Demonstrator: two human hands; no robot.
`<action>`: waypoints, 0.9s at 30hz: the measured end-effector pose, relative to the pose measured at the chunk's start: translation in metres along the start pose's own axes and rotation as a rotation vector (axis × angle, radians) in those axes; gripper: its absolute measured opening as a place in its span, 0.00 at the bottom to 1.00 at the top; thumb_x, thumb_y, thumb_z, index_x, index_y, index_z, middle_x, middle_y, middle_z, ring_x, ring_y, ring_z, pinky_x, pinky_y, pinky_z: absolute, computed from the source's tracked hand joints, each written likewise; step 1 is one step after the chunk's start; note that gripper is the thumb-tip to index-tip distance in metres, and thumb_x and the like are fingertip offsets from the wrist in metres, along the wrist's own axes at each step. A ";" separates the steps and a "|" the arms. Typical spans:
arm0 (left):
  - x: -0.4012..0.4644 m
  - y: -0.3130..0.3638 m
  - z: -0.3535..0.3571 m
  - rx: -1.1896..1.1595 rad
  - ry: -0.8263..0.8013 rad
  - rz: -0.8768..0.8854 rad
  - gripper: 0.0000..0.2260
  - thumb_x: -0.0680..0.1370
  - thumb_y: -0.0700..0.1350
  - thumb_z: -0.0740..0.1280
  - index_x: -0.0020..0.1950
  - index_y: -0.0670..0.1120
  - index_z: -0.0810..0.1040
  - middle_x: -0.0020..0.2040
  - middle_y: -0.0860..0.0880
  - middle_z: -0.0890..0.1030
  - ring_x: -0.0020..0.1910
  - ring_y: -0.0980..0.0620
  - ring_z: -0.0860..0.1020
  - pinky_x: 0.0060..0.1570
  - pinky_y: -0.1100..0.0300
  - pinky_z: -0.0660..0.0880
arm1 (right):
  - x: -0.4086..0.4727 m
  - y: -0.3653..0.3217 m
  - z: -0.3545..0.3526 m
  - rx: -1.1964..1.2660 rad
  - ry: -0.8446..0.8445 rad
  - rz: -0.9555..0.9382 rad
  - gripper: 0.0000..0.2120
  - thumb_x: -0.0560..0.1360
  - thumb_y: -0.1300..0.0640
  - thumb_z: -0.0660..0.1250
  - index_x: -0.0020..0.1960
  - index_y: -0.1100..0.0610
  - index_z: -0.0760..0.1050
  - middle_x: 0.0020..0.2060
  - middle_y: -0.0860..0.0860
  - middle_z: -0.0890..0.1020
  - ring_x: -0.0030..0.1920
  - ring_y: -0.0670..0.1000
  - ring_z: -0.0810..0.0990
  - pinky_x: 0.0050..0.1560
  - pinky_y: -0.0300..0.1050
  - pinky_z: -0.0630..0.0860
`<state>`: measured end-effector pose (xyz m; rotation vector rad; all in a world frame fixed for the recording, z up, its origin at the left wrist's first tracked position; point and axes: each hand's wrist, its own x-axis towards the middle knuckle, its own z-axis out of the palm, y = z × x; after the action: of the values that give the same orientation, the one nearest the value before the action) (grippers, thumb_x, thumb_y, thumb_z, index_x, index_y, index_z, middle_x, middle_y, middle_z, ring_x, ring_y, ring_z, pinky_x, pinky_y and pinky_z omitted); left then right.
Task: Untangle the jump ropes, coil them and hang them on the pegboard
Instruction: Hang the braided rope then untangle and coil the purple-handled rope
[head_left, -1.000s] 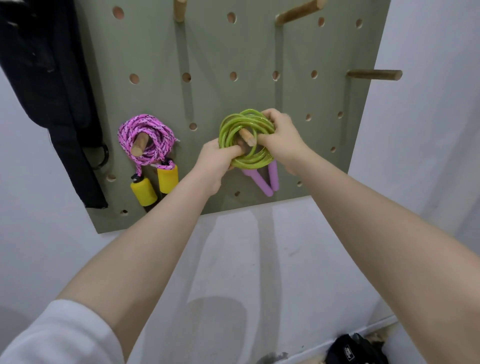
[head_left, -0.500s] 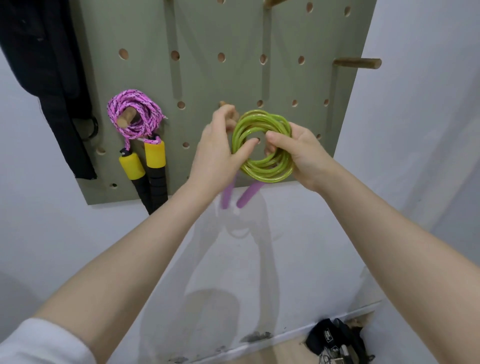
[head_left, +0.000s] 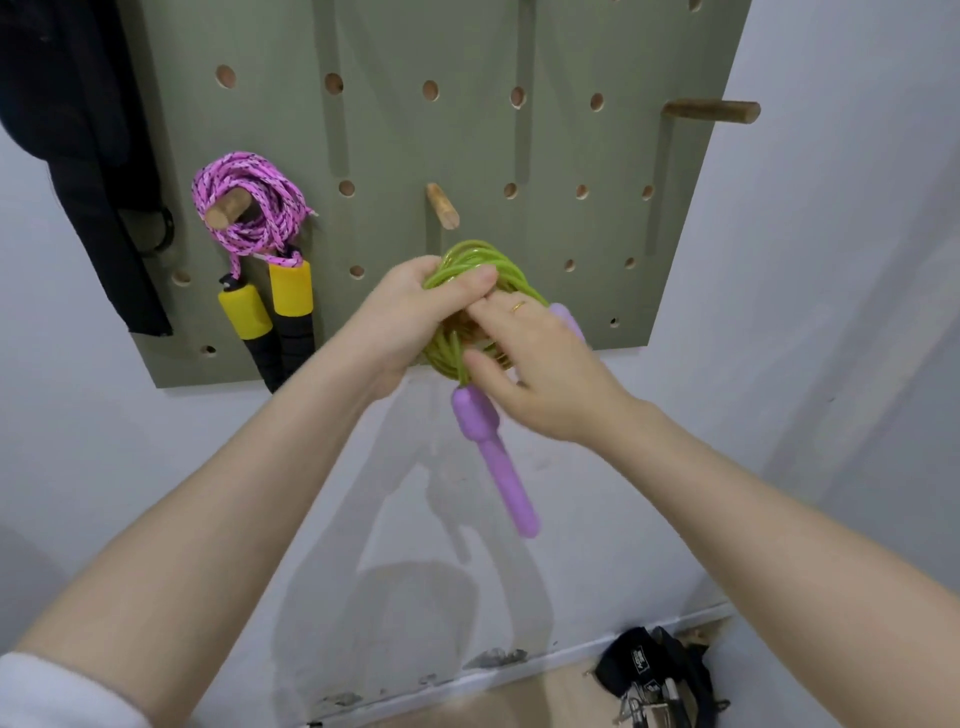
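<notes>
The green jump rope (head_left: 470, 270) is coiled but not on its peg, held in front of the pegboard (head_left: 467, 145) just below the bare wooden peg (head_left: 442, 205), purple handle (head_left: 493, 457) dangling. Left hand (head_left: 410, 317) fingers clamped on the coil, right hand (head_left: 540, 374) pinching the strands. The pink rope (head_left: 249, 208) on the left hangs done, so I'd say halfway there

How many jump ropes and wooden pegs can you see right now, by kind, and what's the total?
Pink jump rope, hung on a peg: 1
Green jump rope, coiled, off the pegboard, held by the left hand and the right hand: 1
Wooden pegs: 3, namely the one under the pink rope, the bare middle one, and the right one
Total: 5
</notes>
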<state>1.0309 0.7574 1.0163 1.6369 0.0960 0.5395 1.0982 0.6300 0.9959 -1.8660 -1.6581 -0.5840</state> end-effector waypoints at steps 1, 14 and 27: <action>0.001 0.001 -0.006 0.030 -0.012 0.007 0.15 0.71 0.48 0.70 0.51 0.38 0.77 0.41 0.45 0.80 0.38 0.51 0.79 0.40 0.58 0.77 | 0.003 0.004 -0.002 0.040 0.111 -0.024 0.16 0.74 0.55 0.58 0.55 0.61 0.77 0.46 0.54 0.81 0.47 0.55 0.78 0.48 0.52 0.75; 0.024 0.052 -0.045 0.299 0.005 0.200 0.06 0.73 0.45 0.71 0.41 0.44 0.78 0.26 0.53 0.75 0.25 0.57 0.72 0.26 0.68 0.69 | 0.066 0.018 -0.005 0.246 0.331 0.158 0.18 0.77 0.57 0.60 0.65 0.58 0.68 0.56 0.49 0.76 0.57 0.49 0.76 0.60 0.51 0.73; 0.097 0.016 -0.057 1.003 0.250 0.519 0.23 0.76 0.58 0.57 0.62 0.45 0.74 0.59 0.44 0.74 0.60 0.46 0.70 0.56 0.60 0.61 | 0.111 0.053 0.023 -0.023 0.367 0.317 0.17 0.79 0.58 0.56 0.67 0.56 0.68 0.61 0.56 0.72 0.57 0.57 0.74 0.55 0.54 0.72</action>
<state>1.0903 0.8431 1.0622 2.5833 0.1389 1.2231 1.1648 0.7242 1.0448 -1.8543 -1.0995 -0.7564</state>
